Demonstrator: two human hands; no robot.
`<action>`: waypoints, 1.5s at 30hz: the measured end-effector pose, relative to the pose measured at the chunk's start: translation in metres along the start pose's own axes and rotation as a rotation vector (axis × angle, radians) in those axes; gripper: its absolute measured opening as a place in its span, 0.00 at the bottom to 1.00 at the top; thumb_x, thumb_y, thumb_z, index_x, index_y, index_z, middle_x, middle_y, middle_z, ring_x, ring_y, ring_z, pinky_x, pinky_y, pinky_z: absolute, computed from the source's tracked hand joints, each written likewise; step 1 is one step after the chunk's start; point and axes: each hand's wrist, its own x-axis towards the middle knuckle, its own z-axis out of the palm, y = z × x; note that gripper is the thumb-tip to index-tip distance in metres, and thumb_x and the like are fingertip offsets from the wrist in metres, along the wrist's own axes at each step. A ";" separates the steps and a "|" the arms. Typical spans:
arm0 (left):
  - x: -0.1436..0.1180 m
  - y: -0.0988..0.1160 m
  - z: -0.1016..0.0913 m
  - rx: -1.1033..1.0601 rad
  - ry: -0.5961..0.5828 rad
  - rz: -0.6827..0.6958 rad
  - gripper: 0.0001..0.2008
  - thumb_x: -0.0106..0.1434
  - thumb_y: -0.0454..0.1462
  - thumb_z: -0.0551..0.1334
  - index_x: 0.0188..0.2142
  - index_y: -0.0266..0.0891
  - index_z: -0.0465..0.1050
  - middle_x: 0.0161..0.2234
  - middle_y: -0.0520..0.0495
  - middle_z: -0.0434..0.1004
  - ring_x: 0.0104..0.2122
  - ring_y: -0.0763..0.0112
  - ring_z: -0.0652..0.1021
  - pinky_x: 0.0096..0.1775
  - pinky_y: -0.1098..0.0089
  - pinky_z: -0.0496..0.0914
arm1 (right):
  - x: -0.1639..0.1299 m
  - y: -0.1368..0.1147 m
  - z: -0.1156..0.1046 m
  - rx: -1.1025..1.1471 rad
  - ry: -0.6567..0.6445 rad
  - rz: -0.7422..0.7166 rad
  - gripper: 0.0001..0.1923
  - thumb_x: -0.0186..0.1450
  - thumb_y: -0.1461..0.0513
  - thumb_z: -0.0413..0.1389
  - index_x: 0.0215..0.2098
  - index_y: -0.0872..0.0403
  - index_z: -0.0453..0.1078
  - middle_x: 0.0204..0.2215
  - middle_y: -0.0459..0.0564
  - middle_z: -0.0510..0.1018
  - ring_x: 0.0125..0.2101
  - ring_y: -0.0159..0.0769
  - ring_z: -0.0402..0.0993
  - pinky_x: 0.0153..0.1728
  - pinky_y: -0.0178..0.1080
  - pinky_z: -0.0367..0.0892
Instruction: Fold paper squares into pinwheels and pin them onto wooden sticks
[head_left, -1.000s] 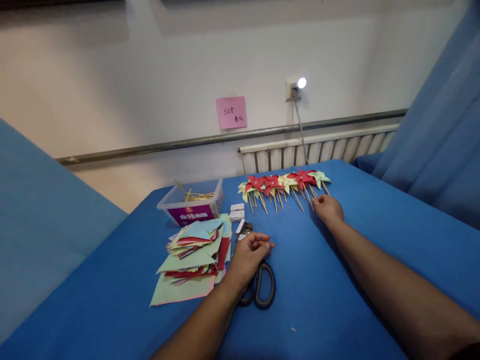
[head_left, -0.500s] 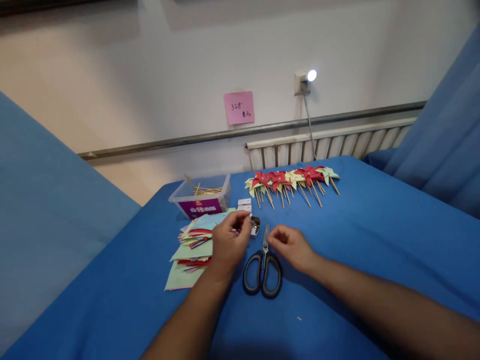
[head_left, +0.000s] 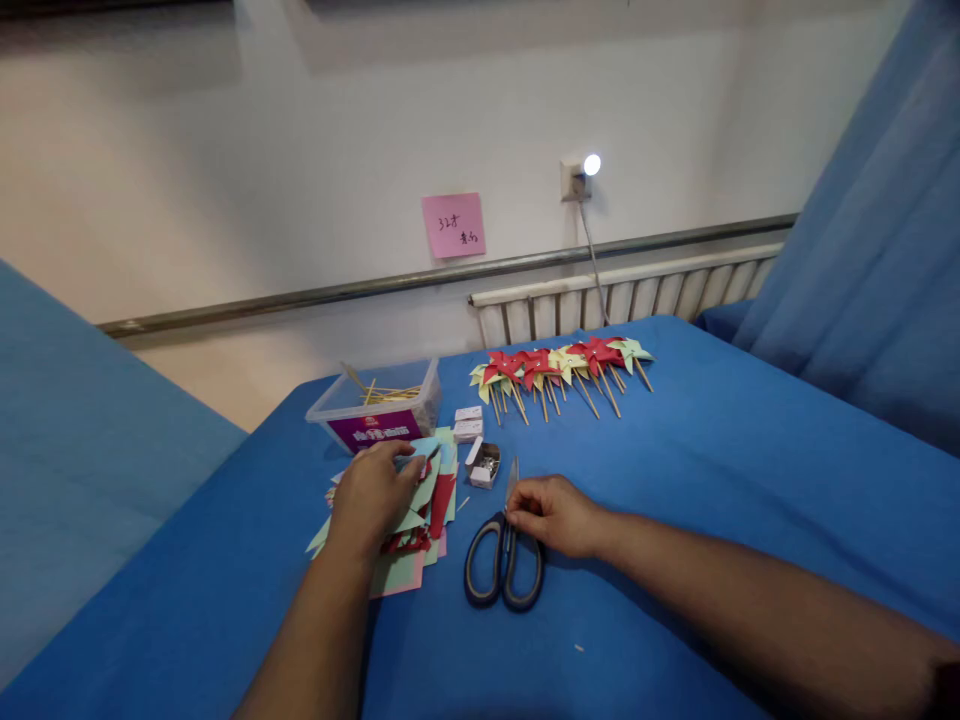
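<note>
Looking down at the counter (head_left: 675,480), which is covered with a blue cloth, we see our two bare hands working near its middle. Our left hand (head_left: 371,490) lies flat on the pile of coloured paper pieces (head_left: 420,500), palm down. Its fingers (head_left: 409,470) are spread only a little and press on the top sheets; they are not closed around any sheet, as far as we can see. The pile sits toward the left edge of the counter, with green, red, pink and light blue pieces showing out from under the hand.

Our right hand (head_left: 555,515) rests just beside the scissors (head_left: 504,560), at their right side. Its fingers (head_left: 521,510) are curled narrowly and their tips are at the blades, near the pivot; we cannot tell if they really pinch the metal or only touch it. The scissors lie flat on the cloth, blades closed and pointing to the far edge, dark handles toward us.

Between the paper pile and the scissor tips stands a small open box (head_left: 484,465) with something metallic inside, too small to tell. Just behind it are two small white boxes (head_left: 469,422). A clear plastic tub (head_left: 375,410) with thin wooden sticks stands at the far left part of the counter. Along the far edge lies a row of finished paper pinwheels (head_left: 559,365), red and pale yellow, on sticks.
</note>
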 end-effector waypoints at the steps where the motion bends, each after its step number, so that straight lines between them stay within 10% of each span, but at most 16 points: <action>1: 0.000 0.001 -0.001 0.088 -0.030 0.017 0.12 0.56 0.44 0.62 0.36 0.42 0.80 0.41 0.39 0.81 0.44 0.52 0.77 0.45 0.63 0.65 | 0.000 0.000 0.000 -0.014 -0.001 -0.006 0.04 0.62 0.62 0.56 0.31 0.54 0.71 0.22 0.41 0.70 0.23 0.27 0.62 0.23 0.30 0.56; 7: -0.001 0.010 -0.006 0.296 -0.111 0.032 0.25 0.58 0.52 0.58 0.44 0.37 0.78 0.44 0.36 0.80 0.42 0.51 0.77 0.42 0.62 0.67 | 0.001 0.004 0.000 -0.038 0.003 -0.012 0.03 0.62 0.63 0.56 0.33 0.54 0.71 0.23 0.41 0.71 0.22 0.26 0.62 0.23 0.29 0.56; 21: -0.002 0.008 -0.008 0.362 -0.101 -0.021 0.15 0.62 0.40 0.54 0.41 0.40 0.77 0.39 0.39 0.82 0.41 0.52 0.78 0.38 0.62 0.67 | 0.001 0.008 0.002 -0.012 0.011 -0.020 0.02 0.61 0.65 0.56 0.33 0.55 0.71 0.22 0.41 0.71 0.23 0.26 0.63 0.23 0.29 0.56; 34: -0.017 0.026 0.004 -0.057 0.334 0.297 0.07 0.60 0.38 0.59 0.36 0.41 0.76 0.37 0.46 0.81 0.41 0.59 0.78 0.45 0.62 0.69 | 0.003 -0.006 -0.006 0.144 0.029 0.020 0.13 0.64 0.53 0.56 0.29 0.55 0.71 0.22 0.43 0.71 0.22 0.27 0.64 0.23 0.30 0.59; 40: -0.046 0.055 0.028 -0.403 0.151 0.484 0.03 0.60 0.36 0.62 0.34 0.42 0.75 0.38 0.48 0.80 0.41 0.65 0.78 0.47 0.65 0.69 | 0.010 -0.013 -0.021 0.664 0.106 0.102 0.36 0.62 0.36 0.44 0.35 0.58 0.74 0.27 0.51 0.76 0.19 0.27 0.66 0.19 0.32 0.56; 45: -0.058 0.070 0.042 -0.823 -0.085 0.075 0.07 0.56 0.40 0.67 0.33 0.40 0.75 0.31 0.48 0.80 0.33 0.67 0.78 0.38 0.68 0.71 | 0.011 -0.013 -0.027 0.905 0.174 0.138 0.35 0.62 0.36 0.45 0.36 0.57 0.73 0.28 0.50 0.76 0.19 0.27 0.65 0.19 0.32 0.56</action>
